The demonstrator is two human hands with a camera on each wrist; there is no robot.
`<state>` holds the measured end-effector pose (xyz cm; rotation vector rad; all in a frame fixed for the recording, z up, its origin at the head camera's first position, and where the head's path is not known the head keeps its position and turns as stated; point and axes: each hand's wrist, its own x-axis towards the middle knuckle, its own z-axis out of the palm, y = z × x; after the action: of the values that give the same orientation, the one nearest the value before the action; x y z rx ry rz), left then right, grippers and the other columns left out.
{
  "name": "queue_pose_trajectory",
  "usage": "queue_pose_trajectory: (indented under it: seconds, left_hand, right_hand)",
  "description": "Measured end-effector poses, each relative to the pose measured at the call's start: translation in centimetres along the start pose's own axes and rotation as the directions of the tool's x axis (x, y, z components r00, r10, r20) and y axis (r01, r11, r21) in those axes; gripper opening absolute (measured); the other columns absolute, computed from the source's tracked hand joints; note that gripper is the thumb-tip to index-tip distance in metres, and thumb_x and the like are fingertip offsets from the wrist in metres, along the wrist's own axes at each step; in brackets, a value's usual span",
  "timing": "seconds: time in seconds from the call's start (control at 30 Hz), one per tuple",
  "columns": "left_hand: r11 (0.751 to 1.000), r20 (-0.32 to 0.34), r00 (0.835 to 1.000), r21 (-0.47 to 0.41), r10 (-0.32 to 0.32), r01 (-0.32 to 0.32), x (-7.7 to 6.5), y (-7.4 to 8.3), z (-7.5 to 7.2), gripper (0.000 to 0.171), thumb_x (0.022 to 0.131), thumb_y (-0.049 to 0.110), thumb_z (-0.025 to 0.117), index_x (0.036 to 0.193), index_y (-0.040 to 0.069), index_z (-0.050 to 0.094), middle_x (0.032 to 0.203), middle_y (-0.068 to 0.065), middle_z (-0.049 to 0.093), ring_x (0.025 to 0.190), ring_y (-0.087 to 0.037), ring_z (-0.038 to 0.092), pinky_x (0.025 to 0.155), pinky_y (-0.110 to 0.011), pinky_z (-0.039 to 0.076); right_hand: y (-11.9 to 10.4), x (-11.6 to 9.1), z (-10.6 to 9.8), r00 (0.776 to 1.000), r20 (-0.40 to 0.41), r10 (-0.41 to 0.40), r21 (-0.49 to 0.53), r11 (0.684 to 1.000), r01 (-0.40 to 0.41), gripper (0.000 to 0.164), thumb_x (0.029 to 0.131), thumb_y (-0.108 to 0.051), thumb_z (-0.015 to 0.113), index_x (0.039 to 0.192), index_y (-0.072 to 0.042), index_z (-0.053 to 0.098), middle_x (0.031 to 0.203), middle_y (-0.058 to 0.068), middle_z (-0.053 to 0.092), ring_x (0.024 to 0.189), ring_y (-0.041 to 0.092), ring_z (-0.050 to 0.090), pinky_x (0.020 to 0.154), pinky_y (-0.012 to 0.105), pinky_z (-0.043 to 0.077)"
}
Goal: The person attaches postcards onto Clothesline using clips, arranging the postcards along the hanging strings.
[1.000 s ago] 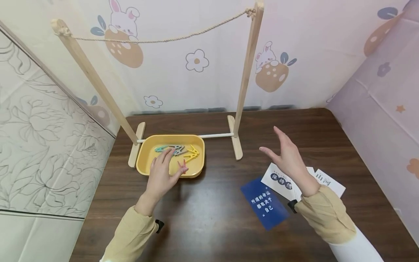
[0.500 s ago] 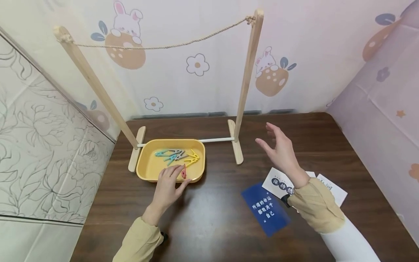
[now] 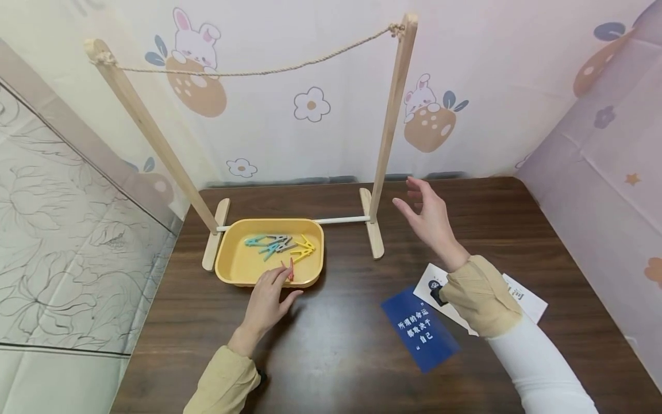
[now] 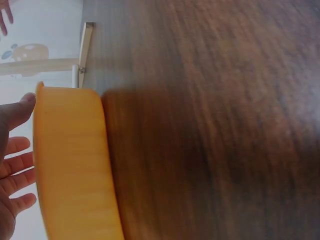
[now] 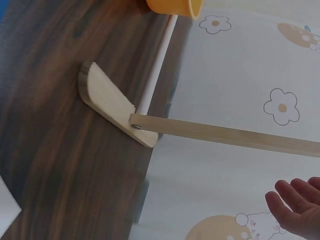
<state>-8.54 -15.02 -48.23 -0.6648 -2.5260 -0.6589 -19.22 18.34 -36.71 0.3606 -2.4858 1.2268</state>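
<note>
My left hand [image 3: 269, 302] hovers at the near rim of a yellow plastic basin [image 3: 233, 265], fingers relaxed and thumb apart, with nothing in its grip. In the left wrist view its thumb and fingers [image 4: 17, 161] overlap the basin's rim. A red clothespin [image 3: 291, 275] lies just past the fingertips, partly hidden by them. Further in lie teal clothespins [image 3: 271, 250], grey clothespins [image 3: 284, 246] and yellow clothespins [image 3: 304, 247]. My right hand [image 3: 430, 221] is raised, holding nothing, to the right of the wooden stand's right post [image 3: 389, 123]; its loosely bent fingers also show in the right wrist view.
A rope [image 3: 258, 73] sags between the stand's two posts, and a white rod [image 3: 342, 220] joins its feet. On the table's right lie a blue card [image 3: 420, 330] and white cards [image 3: 524, 293], partly under my right forearm. Patterned cloth walls enclose the table.
My left hand has drawn back from over the basin to its near rim. The right hand has moved left and away from me, toward the stand's right post.
</note>
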Motion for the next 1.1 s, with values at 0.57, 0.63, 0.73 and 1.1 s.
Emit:
queue_pose_trajectory:
  seconds: [0.57,0.63,0.73,1.1]
  left_hand:
    - [1.000,-0.032,0.999,0.010,0.017,-0.017,-0.8,-0.7,1.6,0.039,0.069,0.018,0.077,0.099,-0.002,0.062,0.099,-0.013,0.059,0.093,-0.028,0.054,0.084,-0.043,0.041]
    - [1.000,-0.035,0.999,0.013,0.017,-0.017,-0.8,-0.7,1.7,0.038,0.069,0.016,0.076,0.099,-0.002,0.062,0.098,-0.013,0.059,0.091,-0.028,0.055,0.084,-0.043,0.041]
    - [1.000,-0.035,0.999,0.015,0.014,-0.014,-0.8,-0.8,1.8,0.036,0.070,0.014,0.075,0.100,-0.001,0.063,0.097,-0.012,0.059,0.091,-0.028,0.055,0.083,-0.043,0.041]
    - [1.000,-0.040,0.999,0.025,0.005,-0.004,-0.9,-0.9,2.0,0.027,0.072,0.005,0.071,0.098,0.000,0.064,0.093,-0.010,0.060,0.086,-0.027,0.056,0.079,-0.042,0.042]
  right_hand:
    - [-0.5,3.7,1.4,1.000,0.014,0.023,0.038,0.999,-0.023,0.052,0.084,-0.022,0.061,0.126,0.001,0.040,0.123,0.016,0.049,0.103,0.031,0.053,0.079,0.043,0.046]
    - [-0.7,4.1,1.5,1.000,0.020,0.023,0.043,0.999,-0.024,0.053,0.084,-0.022,0.061,0.127,0.001,0.040,0.123,0.017,0.049,0.103,0.032,0.053,0.079,0.043,0.046]
    - [-0.9,4.7,1.7,0.999,0.029,0.020,0.042,0.999,-0.021,0.054,0.084,-0.021,0.062,0.127,0.002,0.039,0.123,0.018,0.048,0.103,0.032,0.053,0.080,0.042,0.046]
    - [-1.7,6.9,2.2,0.999,0.048,0.023,0.010,1.000,-0.023,0.056,0.082,-0.022,0.064,0.126,0.001,0.038,0.123,0.016,0.047,0.106,0.033,0.050,0.082,0.042,0.044]
